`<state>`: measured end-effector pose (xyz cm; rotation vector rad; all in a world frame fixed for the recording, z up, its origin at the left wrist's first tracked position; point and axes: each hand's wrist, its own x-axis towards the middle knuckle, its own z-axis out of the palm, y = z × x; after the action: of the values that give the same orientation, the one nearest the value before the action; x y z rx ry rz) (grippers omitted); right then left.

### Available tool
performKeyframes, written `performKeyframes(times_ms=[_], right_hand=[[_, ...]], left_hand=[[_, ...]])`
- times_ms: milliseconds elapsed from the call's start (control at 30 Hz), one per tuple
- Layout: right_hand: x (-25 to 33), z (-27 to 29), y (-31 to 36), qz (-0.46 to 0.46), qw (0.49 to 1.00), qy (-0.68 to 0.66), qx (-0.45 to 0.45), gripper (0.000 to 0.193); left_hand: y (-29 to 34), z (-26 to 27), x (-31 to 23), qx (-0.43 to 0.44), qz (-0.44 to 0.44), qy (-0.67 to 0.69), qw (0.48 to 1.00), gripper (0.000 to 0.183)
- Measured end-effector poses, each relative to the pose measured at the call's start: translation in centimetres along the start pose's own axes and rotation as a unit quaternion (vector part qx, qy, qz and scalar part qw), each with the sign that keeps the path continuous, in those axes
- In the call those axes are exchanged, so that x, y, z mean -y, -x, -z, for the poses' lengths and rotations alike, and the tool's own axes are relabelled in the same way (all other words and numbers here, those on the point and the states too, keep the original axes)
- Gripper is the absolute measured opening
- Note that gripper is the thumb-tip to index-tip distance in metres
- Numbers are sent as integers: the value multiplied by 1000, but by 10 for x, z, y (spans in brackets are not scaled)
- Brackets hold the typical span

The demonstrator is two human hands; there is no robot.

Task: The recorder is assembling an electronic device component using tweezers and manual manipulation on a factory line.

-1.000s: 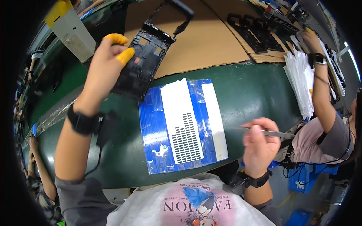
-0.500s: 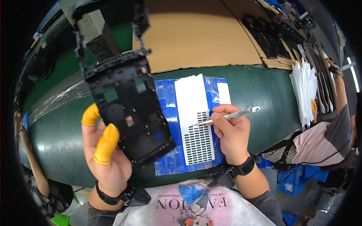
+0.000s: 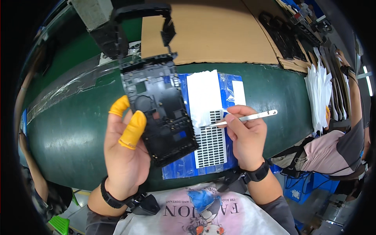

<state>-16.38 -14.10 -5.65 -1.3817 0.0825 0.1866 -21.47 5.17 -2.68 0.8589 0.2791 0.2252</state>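
Observation:
My left hand (image 3: 127, 156), with yellow finger cots on two fingers, grips a black plastic housing (image 3: 166, 105) by its left edge. The housing has a ribbed, cut-out inside and a handle-like loop at its far end; it is held tilted above the table. In my right hand (image 3: 246, 137) is a pair of silver tweezers (image 3: 256, 116), pinched between thumb and fingers. Their tips point left, over a white sheet of small black rectangular stickers (image 3: 211, 147). Whether the tips hold a sticker is too small to tell. Under the sheet lies a blue plastic-wrapped board (image 3: 231, 164).
Brown cardboard (image 3: 207, 35) covers the far side of the green table (image 3: 274, 90). More black housings (image 3: 280, 37) lie at the far right. White sheets (image 3: 318, 94) stand stacked at the right edge, beside another person (image 3: 325, 152). A grey block (image 3: 92, 15) stands far left.
My left hand has carried the housing to the right, turning it more upright, so it now overlaps the sticker sheet's left edge. The right hand with the tweezers stays over the sheet.

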Motion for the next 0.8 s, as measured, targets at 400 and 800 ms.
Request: performKeyframes(times_ms=[400, 800], right_hand=[[38, -50, 39, 58, 985, -49, 155, 20], [34, -49, 39, 90, 986, -34, 136, 18]], left_hand=[[13, -4, -2, 34, 66, 39, 996, 38], [15, -3, -2, 63, 61, 54, 995, 41]])
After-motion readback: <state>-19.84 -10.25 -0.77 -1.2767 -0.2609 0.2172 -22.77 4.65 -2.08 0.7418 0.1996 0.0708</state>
